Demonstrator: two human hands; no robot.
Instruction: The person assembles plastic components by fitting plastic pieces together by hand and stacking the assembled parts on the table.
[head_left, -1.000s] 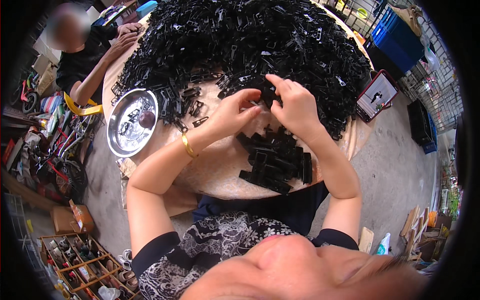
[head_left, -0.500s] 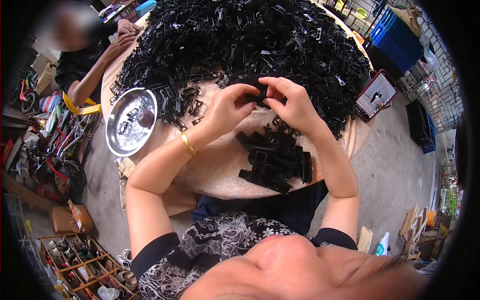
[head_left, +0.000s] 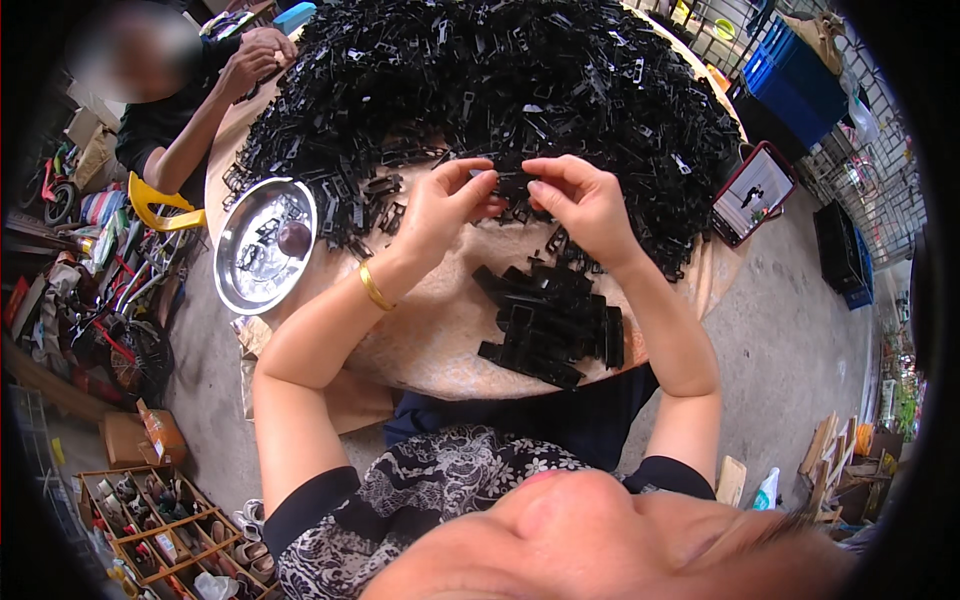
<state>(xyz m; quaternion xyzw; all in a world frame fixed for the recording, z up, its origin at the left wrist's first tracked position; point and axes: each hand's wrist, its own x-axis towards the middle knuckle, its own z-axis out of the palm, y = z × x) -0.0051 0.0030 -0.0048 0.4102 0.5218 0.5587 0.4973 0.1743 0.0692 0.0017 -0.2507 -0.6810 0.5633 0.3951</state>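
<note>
Both hands are raised over the near edge of a big heap of small black plastic parts [head_left: 480,80] on a cloth-covered round table [head_left: 420,340]. My left hand [head_left: 445,205], with a gold bangle at the wrist, is closed, its thumb and forefinger pinching a black plastic part [head_left: 510,184]. My right hand [head_left: 585,200] faces it, thumb and forefinger closed at the part's other side. Against the dark heap the part's outline is hard to make out. Nearer me, between my forearms, lies a smaller stack of longer black pieces [head_left: 550,325].
A round metal tray [head_left: 225,275] holding a few black parts and a dark round object sits at the table's left. A phone [head_left: 752,195] showing a picture leans at the right. Across the far left, a co-worker's hands [head_left: 262,55] are at the table edge by a yellow curved piece [head_left: 160,210].
My hands have drawn slightly apart, the left shifting left, with the black part showing between them. The co-worker's hands have lifted and come together.
</note>
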